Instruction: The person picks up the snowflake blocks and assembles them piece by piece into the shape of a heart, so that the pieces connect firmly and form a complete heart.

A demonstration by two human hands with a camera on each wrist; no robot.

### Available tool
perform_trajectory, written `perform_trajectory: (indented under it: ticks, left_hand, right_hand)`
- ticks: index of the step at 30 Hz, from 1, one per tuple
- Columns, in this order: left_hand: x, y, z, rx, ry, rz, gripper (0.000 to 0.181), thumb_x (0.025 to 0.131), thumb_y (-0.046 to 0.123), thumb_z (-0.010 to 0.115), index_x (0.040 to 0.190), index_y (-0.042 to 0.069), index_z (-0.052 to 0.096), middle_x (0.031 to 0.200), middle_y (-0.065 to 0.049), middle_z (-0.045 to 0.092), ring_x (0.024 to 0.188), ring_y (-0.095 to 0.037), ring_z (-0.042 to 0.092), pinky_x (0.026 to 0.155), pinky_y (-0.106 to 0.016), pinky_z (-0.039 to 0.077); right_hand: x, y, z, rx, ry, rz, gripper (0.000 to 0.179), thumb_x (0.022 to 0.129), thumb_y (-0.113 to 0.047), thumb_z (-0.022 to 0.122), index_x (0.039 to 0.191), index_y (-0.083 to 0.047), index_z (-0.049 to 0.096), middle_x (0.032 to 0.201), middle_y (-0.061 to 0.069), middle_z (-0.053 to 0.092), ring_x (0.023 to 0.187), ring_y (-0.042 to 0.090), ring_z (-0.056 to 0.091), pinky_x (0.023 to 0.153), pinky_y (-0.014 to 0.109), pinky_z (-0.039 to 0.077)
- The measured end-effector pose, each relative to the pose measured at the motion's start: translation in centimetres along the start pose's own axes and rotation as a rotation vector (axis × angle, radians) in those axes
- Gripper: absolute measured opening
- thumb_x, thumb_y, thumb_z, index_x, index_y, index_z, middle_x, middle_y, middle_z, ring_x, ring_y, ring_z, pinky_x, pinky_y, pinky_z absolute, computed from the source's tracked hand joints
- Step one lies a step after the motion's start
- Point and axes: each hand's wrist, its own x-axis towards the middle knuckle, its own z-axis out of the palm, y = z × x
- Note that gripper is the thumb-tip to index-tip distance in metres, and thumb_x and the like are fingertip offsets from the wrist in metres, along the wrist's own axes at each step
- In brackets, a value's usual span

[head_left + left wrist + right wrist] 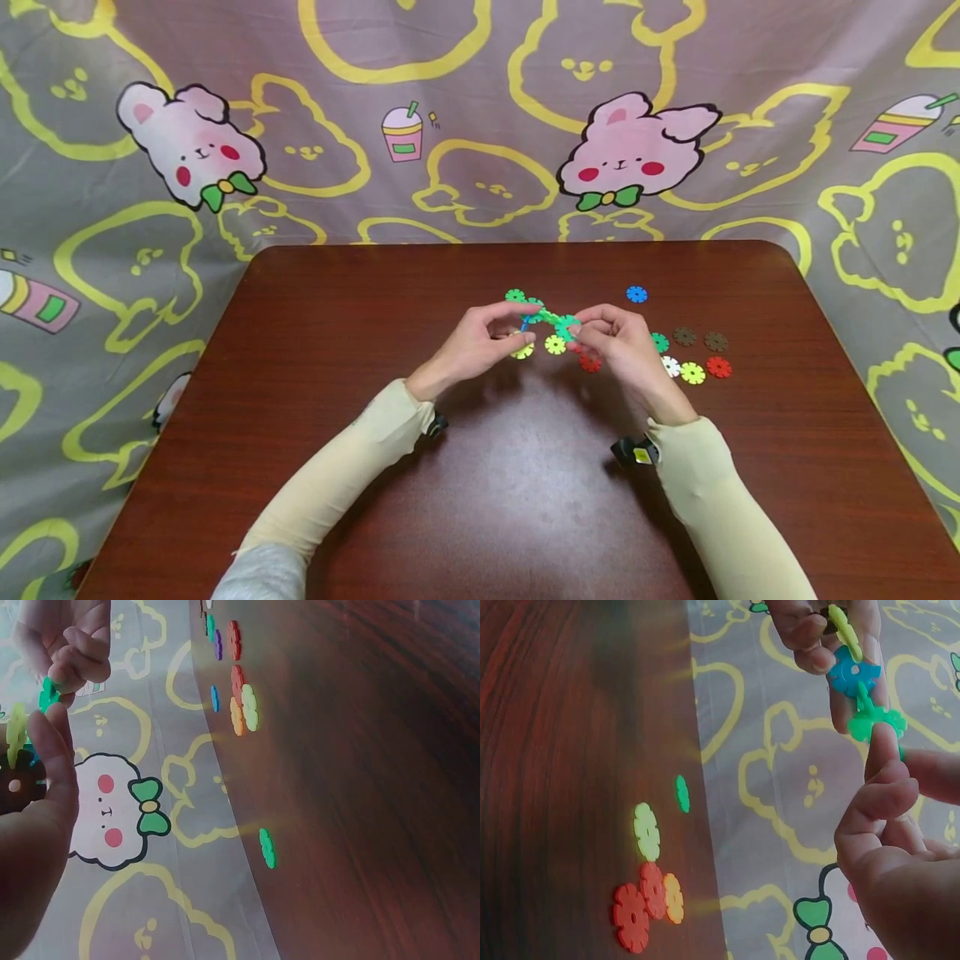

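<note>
So the little chain of notched discs (551,317) was up off the table (525,517), strung between both hands. The left hand (483,337) was pinching the end with the yellow disc (844,634) and brown disc (19,787), while the right hand (618,337) had fingertips gripping a green disc (877,721) past the blue disc (847,673). Looked to me like slot-into-slot fitting, so the trick was probably pinching near the joint, squaring up the notches and pushing straight. Twisting could've popped the other joints. Couldn't tell if that green one was fully seated, fingers were covering it.
</note>
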Motion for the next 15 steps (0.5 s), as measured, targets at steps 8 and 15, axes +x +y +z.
perform_trajectory:
  ticks: [8,15]
  left_hand:
    - [0.09,-0.05,0.27,0.029,-0.022,0.031,0.038,0.087,0.006,0.07,0.124,0.004,0.063,0.117,-0.014,0.067,0.076,-0.01,0.071,0.071,-0.025,0.058]
    - [0.24,-0.46,0.34,-0.038,-0.041,0.01,0.046,0.088,0.003,0.068,0.132,0.004,0.053,0.117,-0.018,0.063,0.086,-0.019,0.068,0.073,-0.023,0.056]
  right_hand:
    - [-0.13,0.18,0.21,-0.025,0.039,-0.014,0.028,0.093,-0.018,0.065,0.11,0.003,0.059,0.08,-0.002,0.073,0.07,0.008,0.068,0.062,0.026,0.053]
    - [0.09,0.26,0.26,0.032,0.032,0.025,0.028,0.093,-0.021,0.065,0.111,-0.001,0.059,0.076,-0.008,0.071,0.072,0.01,0.067,0.068,0.027,0.055]
